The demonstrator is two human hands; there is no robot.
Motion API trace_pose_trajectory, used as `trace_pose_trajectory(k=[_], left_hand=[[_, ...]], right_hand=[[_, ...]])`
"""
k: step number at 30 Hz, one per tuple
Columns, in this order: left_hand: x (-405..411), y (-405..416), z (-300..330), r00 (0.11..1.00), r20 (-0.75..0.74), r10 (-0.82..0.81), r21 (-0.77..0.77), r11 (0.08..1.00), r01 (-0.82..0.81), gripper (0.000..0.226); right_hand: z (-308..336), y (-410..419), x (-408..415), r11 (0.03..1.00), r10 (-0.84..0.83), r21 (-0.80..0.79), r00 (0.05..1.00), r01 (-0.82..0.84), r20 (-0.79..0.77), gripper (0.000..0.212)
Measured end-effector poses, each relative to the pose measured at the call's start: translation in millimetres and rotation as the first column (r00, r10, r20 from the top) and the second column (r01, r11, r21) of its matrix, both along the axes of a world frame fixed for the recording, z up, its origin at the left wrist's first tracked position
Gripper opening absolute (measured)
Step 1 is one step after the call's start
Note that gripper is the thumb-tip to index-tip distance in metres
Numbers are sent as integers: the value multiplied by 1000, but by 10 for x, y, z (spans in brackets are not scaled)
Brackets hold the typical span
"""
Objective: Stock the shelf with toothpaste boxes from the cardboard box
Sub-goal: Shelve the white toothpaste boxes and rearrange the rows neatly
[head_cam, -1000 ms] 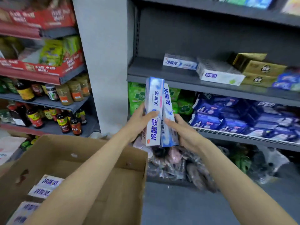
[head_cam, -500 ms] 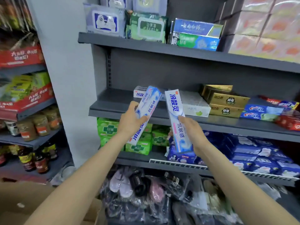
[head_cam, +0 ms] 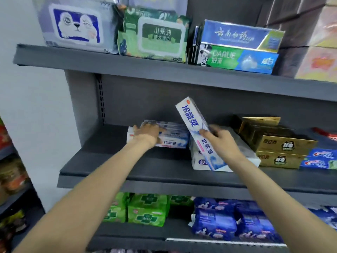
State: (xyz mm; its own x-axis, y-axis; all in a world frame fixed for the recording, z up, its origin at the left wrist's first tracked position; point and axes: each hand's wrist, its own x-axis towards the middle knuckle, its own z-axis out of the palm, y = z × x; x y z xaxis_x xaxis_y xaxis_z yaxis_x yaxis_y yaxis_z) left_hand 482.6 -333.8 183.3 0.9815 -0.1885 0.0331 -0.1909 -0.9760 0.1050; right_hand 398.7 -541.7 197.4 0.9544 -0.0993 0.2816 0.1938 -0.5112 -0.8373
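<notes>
Head view: the grey middle shelf [head_cam: 113, 161] serves as the landmark. On its board, toward the back left, lie stacked white toothpaste boxes [head_cam: 175, 141], and the left hand [head_cam: 145, 134] lies palm down on the top one, fingers stretched fairly flat over the box; whether they curl round its far edge cannot be told, so its grip reads as apart and pressing. Just right of that stack, above the shelf board, the right hand [head_cam: 221, 138] holds a second toothpaste box [head_cam: 196, 128] tilted, its upper end leaning left and up toward the shelf's back panel, its lower end down near the shelf's front lip; thumb and fingers are clamped round the box's middle. Beneath and behind that box a white carton [head_cam: 198, 159] rests on the shelf, partly hidden by the hand and forearm. Further right on the same shelf stand gold boxes [head_cam: 280, 145] stacked in layers, and beyond them, at the right edge, blue boxes [head_cam: 321, 157]. On the shelf above sit a wipes pack with a dog picture [head_cam: 76, 24], a green wipes pack [head_cam: 156, 35], and two long boxes stacked, blue over green [head_cam: 238, 46]. Below the middle shelf are green packets [head_cam: 145, 209] on the left and dark blue packets [head_cam: 235, 218] to their right. The cardboard box is out of sight.
</notes>
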Motion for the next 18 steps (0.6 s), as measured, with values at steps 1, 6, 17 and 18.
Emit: trace_pose_trajectory(k=[1,6,17,18], left_hand=[[96,-10,-20,999,29,-17,30,999,16,54],[349,-95,-217,989,88,-117,54,992,113,53],[343,-15,-527,954,270,128,-247,967,-60,78],[343,47,-528,951,241,193,-397,914,-85,81]], right_hand=[[20,2,84,1000,-4,-1,1000,4,5,21],[4,30,426,1000,5,-16,1000,-5,-5,30],[129,163,640,976,140,-168,990,-138,2,25],[139,202,660,972,155,-180,988,-149,18,25]])
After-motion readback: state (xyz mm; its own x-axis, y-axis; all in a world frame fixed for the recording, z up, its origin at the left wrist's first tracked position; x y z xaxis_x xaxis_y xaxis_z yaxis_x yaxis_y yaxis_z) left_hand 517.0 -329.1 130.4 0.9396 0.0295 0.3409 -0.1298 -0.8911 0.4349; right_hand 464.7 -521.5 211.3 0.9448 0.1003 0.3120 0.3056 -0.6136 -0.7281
